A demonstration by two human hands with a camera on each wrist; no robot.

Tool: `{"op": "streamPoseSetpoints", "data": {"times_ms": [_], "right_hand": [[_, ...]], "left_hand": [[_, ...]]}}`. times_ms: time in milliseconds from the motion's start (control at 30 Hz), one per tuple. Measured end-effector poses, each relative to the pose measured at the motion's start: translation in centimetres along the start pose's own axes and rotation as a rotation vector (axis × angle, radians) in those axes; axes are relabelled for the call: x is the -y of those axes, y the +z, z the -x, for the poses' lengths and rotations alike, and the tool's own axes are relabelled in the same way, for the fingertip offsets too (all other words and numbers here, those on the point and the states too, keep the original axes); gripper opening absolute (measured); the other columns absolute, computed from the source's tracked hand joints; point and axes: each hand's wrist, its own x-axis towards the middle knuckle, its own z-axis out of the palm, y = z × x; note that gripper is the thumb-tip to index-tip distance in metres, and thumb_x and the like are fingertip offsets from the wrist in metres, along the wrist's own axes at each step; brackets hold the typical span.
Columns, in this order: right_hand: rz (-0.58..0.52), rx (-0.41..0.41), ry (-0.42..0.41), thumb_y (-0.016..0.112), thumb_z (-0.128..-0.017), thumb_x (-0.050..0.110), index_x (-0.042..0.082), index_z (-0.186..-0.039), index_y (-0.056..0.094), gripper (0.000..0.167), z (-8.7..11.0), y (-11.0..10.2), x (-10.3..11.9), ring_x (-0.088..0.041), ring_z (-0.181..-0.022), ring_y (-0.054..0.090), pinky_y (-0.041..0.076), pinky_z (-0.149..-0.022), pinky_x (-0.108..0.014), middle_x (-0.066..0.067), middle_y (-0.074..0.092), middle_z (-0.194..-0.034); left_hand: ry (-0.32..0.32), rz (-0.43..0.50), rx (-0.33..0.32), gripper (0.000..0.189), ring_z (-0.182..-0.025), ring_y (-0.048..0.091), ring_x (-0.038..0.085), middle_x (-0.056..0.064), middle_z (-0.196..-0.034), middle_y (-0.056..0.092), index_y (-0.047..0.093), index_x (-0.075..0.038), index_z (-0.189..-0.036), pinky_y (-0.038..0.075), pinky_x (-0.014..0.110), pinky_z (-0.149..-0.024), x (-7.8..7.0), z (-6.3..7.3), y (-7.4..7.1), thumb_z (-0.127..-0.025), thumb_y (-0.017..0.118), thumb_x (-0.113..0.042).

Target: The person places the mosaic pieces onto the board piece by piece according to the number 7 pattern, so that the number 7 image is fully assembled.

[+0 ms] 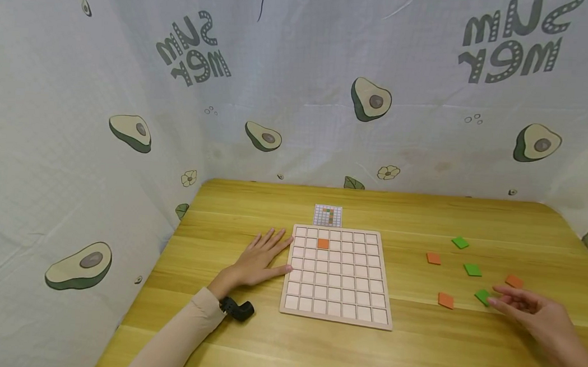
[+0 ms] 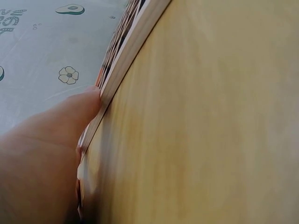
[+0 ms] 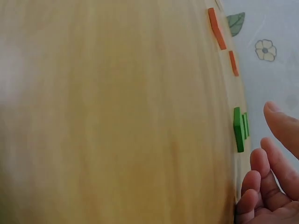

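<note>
A cloth [image 1: 99, 138] printed with avocados is hanging on the left and behind the bench [image 1: 329, 354]. The left hand [image 1: 256, 262] is lying on the bench, its fingers spread, the index finger and thumb touching the left edge of the board [image 1: 335, 278]. The board is lying flat in the middle, carrying one orange tile [image 1: 323, 243] in its second row from the far side, third column from the left. A small card [image 1: 328, 215] is lying just beyond the far edge. Right of the board, six loose tiles are lying scattered: two orange ones [image 1: 434, 258], then three green ones [image 1: 473, 269], then another orange one [image 1: 514, 281]. The right hand [image 1: 533, 313] is hovering at the nearest green tile [image 1: 482, 297], its fingers loosely bent, thumb apart, pinching nothing; whether the thumb is touching that tile, I cannot tell.
</note>
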Motion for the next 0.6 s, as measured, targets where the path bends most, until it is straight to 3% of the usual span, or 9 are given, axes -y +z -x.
{"op": "streamPoseSetpoints", "data": {"times_ms": [167, 367, 500, 600], "right_hand": [[-0.039, 0.013, 0.025, 0.073, -0.093, 0.031, 0.048, -0.095, 0.069, 0.017, 0.12, 0.16, -0.20, -0.008, -0.069, 0.053, 0.045, -0.058, -0.022, 0.019, 0.061, -0.081], [-0.044, 0.038, 0.040, 0.073, -0.093, 0.031, 0.045, -0.097, 0.069, 0.015, 0.26, 0.23, -0.28, -0.008, -0.071, 0.053, 0.046, -0.059, -0.023, 0.019, 0.060, -0.084], [-0.018, 0.038, 0.023, 0.074, -0.093, 0.031, 0.034, -0.101, 0.074, 0.009, 0.17, 0.34, -0.16, -0.010, -0.070, 0.051, 0.045, -0.057, -0.024, 0.017, 0.060, -0.083], [0.017, 0.031, 0.000, 0.075, -0.092, 0.031, 0.021, -0.103, 0.077, 0.015, 0.11, 0.46, -0.18, -0.011, -0.067, 0.050, 0.044, -0.056, -0.025, 0.014, 0.060, -0.081]], "left_hand": [[0.001, -0.004, 0.000, 0.076, -0.152, -0.003, 0.029, 0.005, -0.167, 0.004, 0.014, -0.024, -0.162, -0.002, 0.052, -0.120, 0.13, -0.05, 0.15, -0.101, 0.040, -0.061], [-0.005, -0.002, 0.001, 0.077, -0.152, -0.003, 0.028, 0.004, -0.167, 0.004, 0.013, -0.025, -0.162, -0.003, 0.051, -0.120, 0.29, -0.09, 0.33, -0.101, 0.039, -0.063], [-0.003, -0.006, 0.003, 0.077, -0.152, -0.004, 0.027, 0.004, -0.167, 0.003, 0.012, -0.025, -0.162, -0.003, 0.051, -0.120, 0.29, -0.09, 0.22, -0.101, 0.039, -0.063], [-0.003, -0.011, 0.003, 0.077, -0.152, -0.003, 0.028, 0.004, -0.167, 0.003, 0.012, -0.025, -0.162, -0.002, 0.051, -0.120, 0.32, -0.13, 0.21, -0.101, 0.039, -0.062]]}}
